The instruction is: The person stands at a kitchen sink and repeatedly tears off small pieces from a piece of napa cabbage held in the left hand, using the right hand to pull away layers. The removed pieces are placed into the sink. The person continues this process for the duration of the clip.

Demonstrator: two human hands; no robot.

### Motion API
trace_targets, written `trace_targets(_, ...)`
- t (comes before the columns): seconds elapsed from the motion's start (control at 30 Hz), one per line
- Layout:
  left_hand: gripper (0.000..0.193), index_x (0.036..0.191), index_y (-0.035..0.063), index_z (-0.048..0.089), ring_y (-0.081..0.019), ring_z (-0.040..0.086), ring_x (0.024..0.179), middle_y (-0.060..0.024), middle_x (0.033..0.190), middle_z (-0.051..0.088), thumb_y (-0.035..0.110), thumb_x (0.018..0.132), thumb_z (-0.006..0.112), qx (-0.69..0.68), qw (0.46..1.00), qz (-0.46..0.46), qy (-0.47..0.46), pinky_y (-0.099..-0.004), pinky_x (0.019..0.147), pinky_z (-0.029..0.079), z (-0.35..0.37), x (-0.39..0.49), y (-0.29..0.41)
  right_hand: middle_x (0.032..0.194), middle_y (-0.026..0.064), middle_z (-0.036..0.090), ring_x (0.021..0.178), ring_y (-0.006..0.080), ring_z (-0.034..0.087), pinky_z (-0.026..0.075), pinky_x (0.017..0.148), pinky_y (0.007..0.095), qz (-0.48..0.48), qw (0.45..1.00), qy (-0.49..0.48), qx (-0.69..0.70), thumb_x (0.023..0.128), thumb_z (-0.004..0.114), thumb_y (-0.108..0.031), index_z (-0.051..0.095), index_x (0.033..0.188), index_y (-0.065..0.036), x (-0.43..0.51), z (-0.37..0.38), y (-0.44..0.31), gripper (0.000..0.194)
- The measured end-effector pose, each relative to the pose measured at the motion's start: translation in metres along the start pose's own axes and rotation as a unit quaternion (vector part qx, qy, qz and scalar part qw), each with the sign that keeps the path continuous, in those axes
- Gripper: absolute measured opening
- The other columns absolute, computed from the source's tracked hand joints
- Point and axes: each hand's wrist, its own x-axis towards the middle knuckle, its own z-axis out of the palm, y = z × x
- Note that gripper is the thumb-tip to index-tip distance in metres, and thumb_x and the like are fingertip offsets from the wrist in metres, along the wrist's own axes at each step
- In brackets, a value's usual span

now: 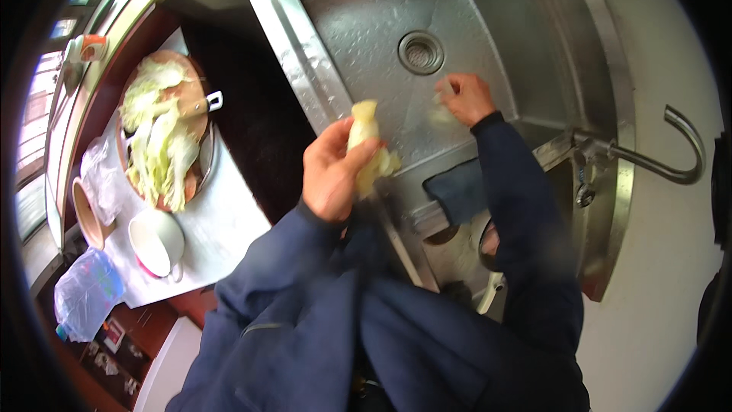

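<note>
My left hand (334, 169) grips a pale yellow vegetable heart, probably cabbage (363, 131), near the front rim of the stainless steel sink (366, 34). Ruffled yellow leaves hang from its lower end. Over the sink basin, my right hand (466, 98) has its fingers curled together beside a blurred pale scrap (440, 113); whether the fingers pinch it cannot be told. The drain strainer (421, 52) lies just beyond that hand. At left, leafy cabbage pieces (163, 149) rest on a round wooden cutting board (194, 83), with a knife (200, 105) among them.
A white pot (156, 240) stands on the white counter (229, 200), near a brown bowl (88, 214) and clear plastic bags (102, 177). A curved faucet (657, 166) is at right. A dark cloth (457, 189) drapes over the sink divider, and a second basin holds dishes.
</note>
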Motion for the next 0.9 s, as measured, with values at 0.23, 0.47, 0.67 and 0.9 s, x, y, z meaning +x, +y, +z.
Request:
trace_targets(0.23, 0.036, 0.122, -0.0037, 0.055, -0.0206, 0.066, 0.089, -0.0117, 0.098, 0.067, 0.007, 0.089, 0.066, -0.007, 1.0, 0.014, 0.026, -0.0335, 0.08, 0.053, -0.007, 0.007, 0.002, 0.08, 0.0063, 0.07, 0.071, 0.0133, 0.066, 0.051, 0.061, 0.0279, 0.095, 0.939, -0.061, 0.324, 0.084, 0.065, -0.014, 0.073, 0.095, -0.002, -0.01, -0.006, 0.023, 0.018)
trace_targets(0.47, 0.036, 0.121, -0.0034, 0.056, -0.0204, 0.066, 0.089, -0.0116, 0.098, 0.067, 0.006, 0.089, 0.066, 0.016, 1.0, 0.008, 0.019, -0.0334, 0.078, 0.053, -0.005, 0.006, 0.003, 0.091, 0.0084, 0.069, 0.073, 0.0134, 0.067, 0.05, 0.055, 0.025, 0.098, 0.979, -0.067, 0.165, 0.095, 0.057, -0.019, 0.067, 0.109, 0.0, 0.012, -0.017, -0.013, 0.026)
trace_targets(0.67, 0.034, 0.121, -0.0029, 0.057, -0.0209, 0.067, 0.089, -0.0108, 0.099, 0.067, 0.006, 0.089, 0.066, -0.002, 0.999, 0.008, 0.043, -0.0337, 0.079, 0.054, -0.006, 0.011, 0.003, 0.105, 0.0098, 0.066, 0.075, 0.0164, 0.068, 0.051, 0.059, 0.0254, 0.092, 0.907, -0.095, 0.401, 0.097, 0.055, -0.023, 0.063, 0.117, 0.0, 0.004, -0.002, -0.006, 0.032)
trace_targets(0.9, 0.037, 0.123, -0.0045, 0.055, -0.0189, 0.067, 0.089, -0.0101, 0.102, 0.066, 0.001, 0.087, 0.066, -0.018, 1.0, 0.003, 0.019, -0.0308, 0.078, 0.053, -0.006, 0.009, 0.002, 0.1, 0.012, 0.066, 0.08, 0.0178, 0.067, 0.055, 0.065, 0.0272, 0.116, 0.834, -0.176, 0.51, 0.094, 0.055, -0.01, 0.057, 0.123, -0.001, -0.017, -0.014, -0.022, 0.031)
